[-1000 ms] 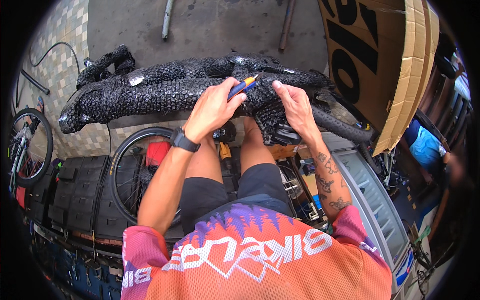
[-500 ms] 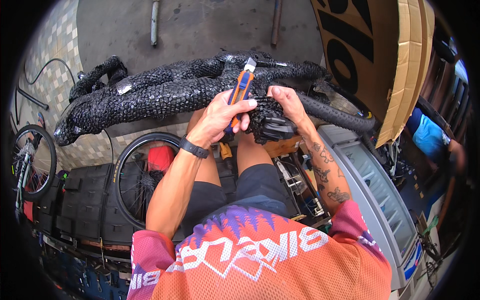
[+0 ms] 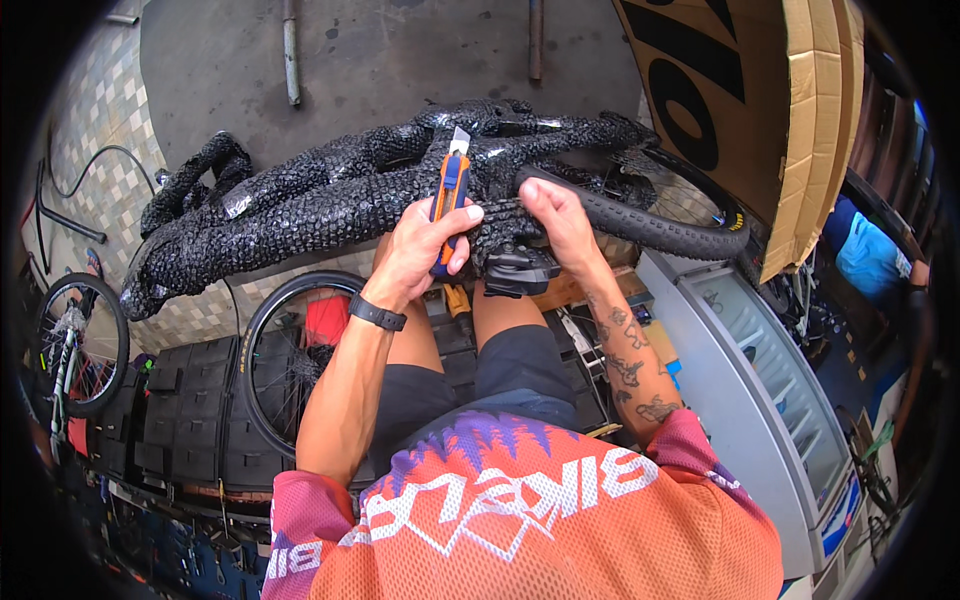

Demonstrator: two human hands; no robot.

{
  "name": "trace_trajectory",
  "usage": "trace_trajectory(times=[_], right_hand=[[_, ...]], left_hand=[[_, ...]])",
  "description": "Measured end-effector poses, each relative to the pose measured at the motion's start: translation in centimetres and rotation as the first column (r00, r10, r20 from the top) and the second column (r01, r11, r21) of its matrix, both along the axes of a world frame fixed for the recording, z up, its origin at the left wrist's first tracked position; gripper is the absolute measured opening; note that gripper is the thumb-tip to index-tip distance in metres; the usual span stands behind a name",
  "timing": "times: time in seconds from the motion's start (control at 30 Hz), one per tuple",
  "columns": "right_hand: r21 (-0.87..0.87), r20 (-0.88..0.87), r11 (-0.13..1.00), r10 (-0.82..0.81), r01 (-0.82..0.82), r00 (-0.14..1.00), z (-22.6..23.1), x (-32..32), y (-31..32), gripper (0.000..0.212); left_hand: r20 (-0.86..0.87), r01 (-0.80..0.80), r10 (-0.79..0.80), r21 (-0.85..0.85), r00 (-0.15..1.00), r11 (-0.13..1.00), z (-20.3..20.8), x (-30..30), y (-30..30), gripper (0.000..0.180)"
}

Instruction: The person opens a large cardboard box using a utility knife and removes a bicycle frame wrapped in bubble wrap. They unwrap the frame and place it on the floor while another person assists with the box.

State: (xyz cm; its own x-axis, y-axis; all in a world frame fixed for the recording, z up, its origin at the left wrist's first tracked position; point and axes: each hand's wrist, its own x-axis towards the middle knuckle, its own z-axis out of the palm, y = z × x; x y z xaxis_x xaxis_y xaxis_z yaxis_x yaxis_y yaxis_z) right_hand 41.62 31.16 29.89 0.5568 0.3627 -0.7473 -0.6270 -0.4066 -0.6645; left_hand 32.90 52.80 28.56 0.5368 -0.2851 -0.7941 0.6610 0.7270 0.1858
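A bicycle lies across in front of me, its frame tubes wound in black, bumpy, shiny wrap point(image 3: 350, 205). My left hand point(image 3: 417, 245) is closed round an orange and blue utility knife point(image 3: 452, 185), whose blade points up and away. The thumb lies along its handle. Just right of it, my right hand point(image 3: 562, 225) grips a wrapped bundle point(image 3: 495, 225) above a black pedal point(image 3: 520, 268), thumb on top; its other fingers are mostly hidden. A bare tyre point(image 3: 650, 228) of the bicycle sticks out to the right.
A large cardboard box point(image 3: 815, 120) stands at the far right. Near my right arm is a grey glass-lidded cabinet point(image 3: 755, 350). A loose wheel point(image 3: 248, 360) stands left of my legs by black cases point(image 3: 180, 410). Metal posts point(image 3: 291, 55) rise at the back.
The view has shifted slightly. Both hands appear a little farther left, the knife still in the left one. The pedal and wrapped bundle have shifted left with the right hand.
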Motion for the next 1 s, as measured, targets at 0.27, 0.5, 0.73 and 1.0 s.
trace_trajectory(times=[0.27,0.5,0.73,1.0], right_hand=[[0.294,-0.407,0.919,-0.129,0.264,0.904,-0.9,-1.9,-1.7,0.031],[-0.149,0.075,0.918,-0.360,0.367,0.930,1.4,-4.0,-0.5,0.046],[-0.286,0.476,0.775,-0.395,0.564,0.785,3.6,-4.3,1.8,0.046],[-0.234,0.172,0.846,-0.449,0.479,0.877,12.6,-4.5,4.2,0.026]], left_hand=[[-0.020,0.062,-0.062,0.003,0.998,0.998,0.0,0.9,0.3,0.023],[-0.035,0.042,-0.040,0.064,0.999,0.997,0.4,1.0,-0.4,0.022],[0.004,0.111,-0.113,0.125,0.994,0.986,1.1,1.5,-0.4,0.021],[0.079,0.112,-0.117,0.061,0.990,0.992,0.4,0.8,0.2,0.022]])
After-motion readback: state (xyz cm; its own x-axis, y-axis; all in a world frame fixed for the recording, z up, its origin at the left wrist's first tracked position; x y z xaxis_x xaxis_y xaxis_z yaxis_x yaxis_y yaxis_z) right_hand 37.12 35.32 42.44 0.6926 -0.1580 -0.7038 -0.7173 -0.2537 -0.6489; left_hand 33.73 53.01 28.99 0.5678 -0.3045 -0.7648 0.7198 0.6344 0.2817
